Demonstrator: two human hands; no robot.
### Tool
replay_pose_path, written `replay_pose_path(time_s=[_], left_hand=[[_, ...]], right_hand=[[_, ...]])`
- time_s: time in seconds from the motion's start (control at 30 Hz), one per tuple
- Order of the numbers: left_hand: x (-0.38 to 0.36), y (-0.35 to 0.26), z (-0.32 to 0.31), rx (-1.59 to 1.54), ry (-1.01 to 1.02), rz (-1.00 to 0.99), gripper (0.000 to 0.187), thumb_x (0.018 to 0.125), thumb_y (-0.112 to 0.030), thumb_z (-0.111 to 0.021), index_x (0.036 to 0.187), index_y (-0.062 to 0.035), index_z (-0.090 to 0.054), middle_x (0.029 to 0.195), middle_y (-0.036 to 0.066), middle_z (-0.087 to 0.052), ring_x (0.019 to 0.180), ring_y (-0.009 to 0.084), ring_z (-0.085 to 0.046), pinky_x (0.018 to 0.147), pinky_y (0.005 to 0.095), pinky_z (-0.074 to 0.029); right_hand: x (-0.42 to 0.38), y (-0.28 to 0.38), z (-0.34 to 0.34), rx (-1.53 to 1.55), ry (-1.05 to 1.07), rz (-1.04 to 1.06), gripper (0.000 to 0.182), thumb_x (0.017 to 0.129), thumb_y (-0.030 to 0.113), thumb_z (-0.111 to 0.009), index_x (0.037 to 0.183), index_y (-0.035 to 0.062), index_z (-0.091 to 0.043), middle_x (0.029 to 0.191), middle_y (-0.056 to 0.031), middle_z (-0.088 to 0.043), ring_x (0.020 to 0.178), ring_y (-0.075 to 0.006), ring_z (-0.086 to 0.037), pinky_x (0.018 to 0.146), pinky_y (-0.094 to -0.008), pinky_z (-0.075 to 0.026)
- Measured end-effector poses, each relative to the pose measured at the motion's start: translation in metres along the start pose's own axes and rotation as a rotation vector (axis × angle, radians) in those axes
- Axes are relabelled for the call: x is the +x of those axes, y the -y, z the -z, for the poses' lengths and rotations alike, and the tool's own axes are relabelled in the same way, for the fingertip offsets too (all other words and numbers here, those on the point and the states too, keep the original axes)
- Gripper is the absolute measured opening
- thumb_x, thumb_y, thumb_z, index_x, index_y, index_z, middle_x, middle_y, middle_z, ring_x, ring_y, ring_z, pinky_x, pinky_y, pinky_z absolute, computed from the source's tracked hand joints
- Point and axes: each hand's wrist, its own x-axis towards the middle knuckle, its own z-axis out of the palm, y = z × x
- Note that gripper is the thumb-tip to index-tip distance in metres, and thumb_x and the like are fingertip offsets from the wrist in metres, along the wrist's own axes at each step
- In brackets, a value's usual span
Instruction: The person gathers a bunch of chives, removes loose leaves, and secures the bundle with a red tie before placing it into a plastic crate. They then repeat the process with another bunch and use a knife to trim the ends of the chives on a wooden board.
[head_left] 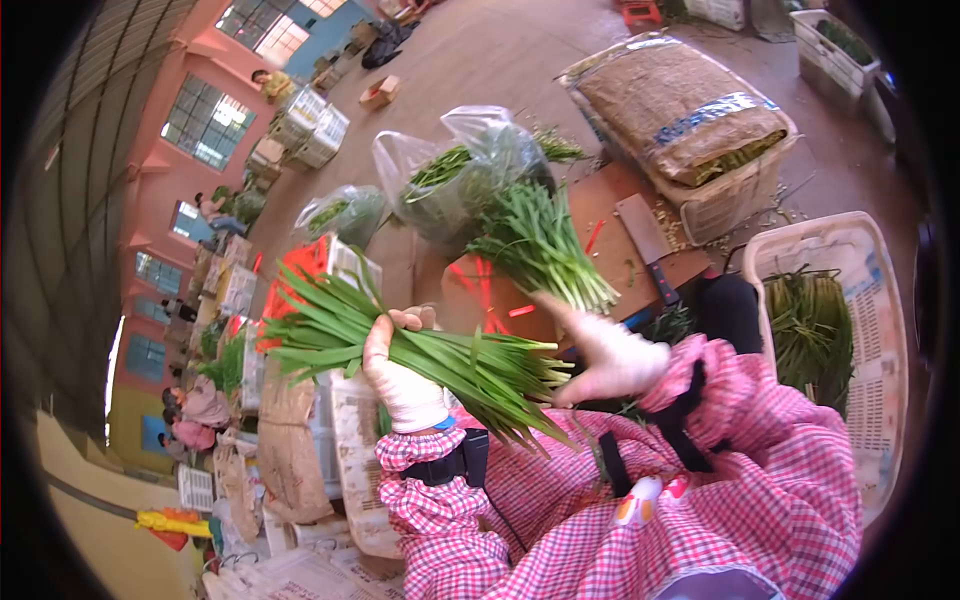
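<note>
My left hand (405,375), wrapped in a whitish covering, grips a bunch of green chives (470,365) around its middle. The long flat leaves fan out to the left, and the stem ends point right. Beside those ends my right hand (618,358) is open, thumb and fingers apart, with nothing visible in it. Beyond my hands, another bunch of chives with pale stems (545,240) lies on a brown board (595,200). Red ties (485,295) lie on the board's left part. A cleaver (645,235) rests on its right part, its dark handle towards me.
Clear plastic bags of greens (440,190) stand behind the board. At right is a white crate (875,300) holding green leaves; a sack-covered crate (680,110) stands farther back. Crates and a woven sack (295,440) line my left. Several people are at the far left.
</note>
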Motion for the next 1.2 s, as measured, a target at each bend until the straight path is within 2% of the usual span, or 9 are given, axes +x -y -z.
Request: replay_pose_path(time_s=[0.17, 0.27, 0.37, 0.47, 0.6, 0.67, 0.87, 1.1, 1.2], left_hand=[[-0.028, 0.03, -0.082, 0.112, -0.096, 0.166, 0.012, 0.082, -0.016, -0.062, 0.09, -0.0087, -0.06, 0.08, 0.003, -0.059, 0.075, 0.0176, -0.058, 0.074, 0.0321, -0.048], [-0.023, 0.064, -0.089, 0.073, -0.027, 0.279, 0.021, 0.078, -0.014, -0.066, 0.098, -0.009, -0.061, 0.084, 0.003, -0.061, 0.073, 0.017, -0.059, 0.071, 0.0309, -0.048], [-0.027, 0.091, -0.104, 0.451, 0.153, -0.141, 0.022, 0.077, -0.008, -0.067, 0.098, -0.003, -0.062, 0.092, 0.006, -0.064, 0.08, 0.0161, -0.061, 0.077, 0.0309, -0.049], [-0.042, 0.061, -0.132, 0.251, 0.365, 0.138, 0.036, 0.078, 0.001, -0.063, 0.113, 0.0008, -0.057, 0.1, 0.008, -0.063, 0.096, 0.0169, -0.058, 0.088, 0.0299, -0.045], [-0.001, 0.046, -0.064, 0.297, 0.54, 0.199, 0.073, 0.084, -0.019, -0.058, 0.146, -0.0068, -0.022, 0.144, 0.019, -0.032, 0.134, 0.024, -0.031, 0.108, 0.0339, -0.025], [0.026, 0.041, -0.013, 0.291, 0.388, 0.157, 0.064, 0.088, -0.024, -0.053, 0.145, -0.0131, -0.026, 0.146, 0.016, -0.032, 0.136, 0.031, -0.028, 0.109, 0.0497, -0.018], [0.029, 0.099, 0.075, 0.416, 0.226, 0.179, 0.044, 0.091, -0.022, -0.06, 0.129, -0.0033, -0.05, 0.123, 0.007, -0.055, 0.117, 0.017, -0.05, 0.098, 0.0359, -0.041], [0.04, 0.169, 0.035, 0.308, 0.366, 0.298, 0.042, 0.093, -0.02, -0.057, 0.127, 0.001, -0.048, 0.115, 0.002, -0.056, 0.104, 0.0106, -0.05, 0.092, 0.0242, -0.039], [0.063, 0.202, 0.04, 0.635, 0.295, 0.304, 0.044, 0.094, -0.024, -0.056, 0.129, 0.0011, -0.047, 0.118, 0.006, -0.058, 0.106, 0.0141, -0.05, 0.093, 0.0258, -0.038]], right_hand=[[0.017, 0.001, -0.045, 0.075, -0.208, -0.023, 0.116, 0.053, 0.032, -0.084, 0.142, -0.0025, -0.019, 0.136, -0.0282, -0.037, 0.125, -0.0405, -0.039, 0.107, -0.0398, -0.032], [0.014, -0.014, -0.059, 0.355, -0.398, -0.229, 0.117, 0.055, 0.026, -0.085, 0.145, 0.003, -0.014, 0.135, -0.0214, -0.042, 0.127, -0.0304, -0.04, 0.107, -0.0355, -0.031], [0.026, -0.061, -0.08, 1.133, -0.593, -0.17, 0.103, 0.063, 0.006, -0.083, 0.145, 0.012, -0.022, 0.135, -0.0092, -0.045, 0.123, -0.0186, -0.041, 0.104, -0.0337, -0.035], [0.018, -0.029, -0.031, 0.864, -0.551, -0.243, 0.066, 0.069, -0.001, -0.074, 0.128, 0.0075, -0.046, 0.118, -0.0074, -0.057, 0.11, -0.0197, -0.053, 0.094, -0.0357, -0.044], [-0.002, -0.049, 0.017, 1.049, -0.486, -0.37, 0.048, 0.069, 0.017, -0.074, 0.112, 0.0061, -0.054, 0.091, -0.0072, -0.062, 0.079, -0.0215, -0.061, 0.073, -0.037, -0.053], [-0.003, -0.061, 0.04, 1.151, -0.499, -0.405, 0.046, 0.068, 0.023, -0.076, 0.106, 0.0058, -0.056, 0.089, -0.0065, -0.061, 0.079, -0.0215, -0.06, 0.074, -0.0365, -0.053], [0.042, -0.081, 0.071, 1.09, -0.335, -0.6, 0.036, 0.074, 0.019, -0.071, 0.104, 0.0039, -0.057, 0.086, -0.0089, -0.064, 0.077, -0.0264, -0.065, 0.068, -0.0413, -0.057], [0.143, -0.114, 0.015, 0.678, -0.174, -0.759, 0.027, 0.078, 0.015, -0.065, 0.099, -0.0008, -0.061, 0.084, -0.0074, -0.064, 0.07, -0.0169, -0.062, 0.067, -0.0296, -0.05], [0.167, -0.158, -0.002, 0.663, -0.171, -0.759, 0.043, 0.074, 0.01, -0.07, 0.113, 0.0003, -0.055, 0.093, -0.0089, -0.064, 0.081, -0.0179, -0.061, 0.074, -0.0315, -0.051]])
